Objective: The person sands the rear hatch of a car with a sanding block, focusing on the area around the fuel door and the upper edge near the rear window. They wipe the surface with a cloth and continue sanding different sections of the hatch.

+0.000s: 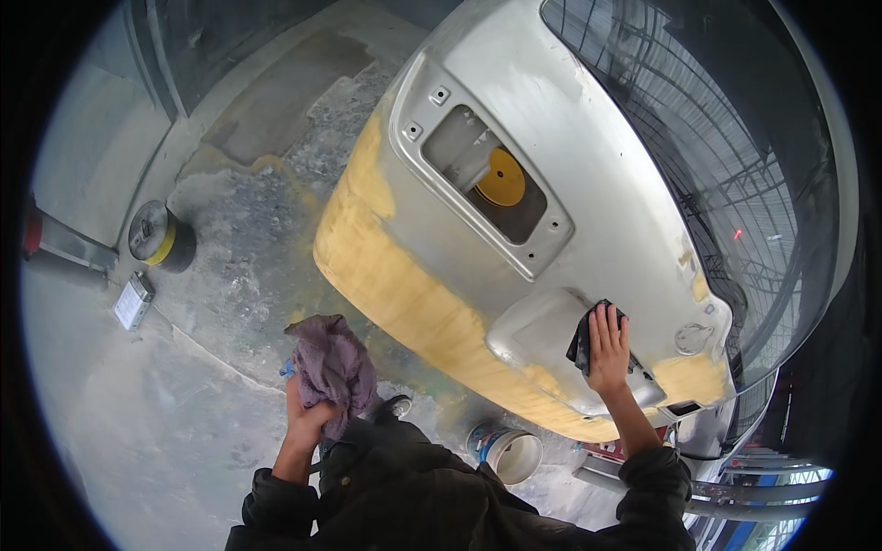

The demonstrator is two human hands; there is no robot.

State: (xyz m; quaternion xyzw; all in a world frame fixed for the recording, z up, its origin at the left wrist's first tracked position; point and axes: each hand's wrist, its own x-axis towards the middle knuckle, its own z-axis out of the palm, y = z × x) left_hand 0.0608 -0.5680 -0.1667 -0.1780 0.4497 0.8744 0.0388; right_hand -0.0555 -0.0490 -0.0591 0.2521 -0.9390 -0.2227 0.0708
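My left hand (308, 413) is closed around a crumpled purple-brown cloth (335, 363), held up away from the vehicle. A small blue piece (288, 368) shows beside that hand; what it is I cannot make out. With fingers stretched out, my right hand (608, 349) presses a black folded sheet of sandpaper (581, 342) against the silver body panel (606, 202). The sheet sticks out past the fingers on the left. Below it, yellowish filler (413, 308) covers the vehicle's lower edge. My right palm hides part of a recessed panel (542, 335).
A rectangular opening (482, 165) in the body shows a yellow disc inside. Dark glass (717, 138) curves along the right. On the floor stand a white bucket (514, 456) near my legs, a dark can with a yellow band (162, 236), and a rectangular tin (135, 300).
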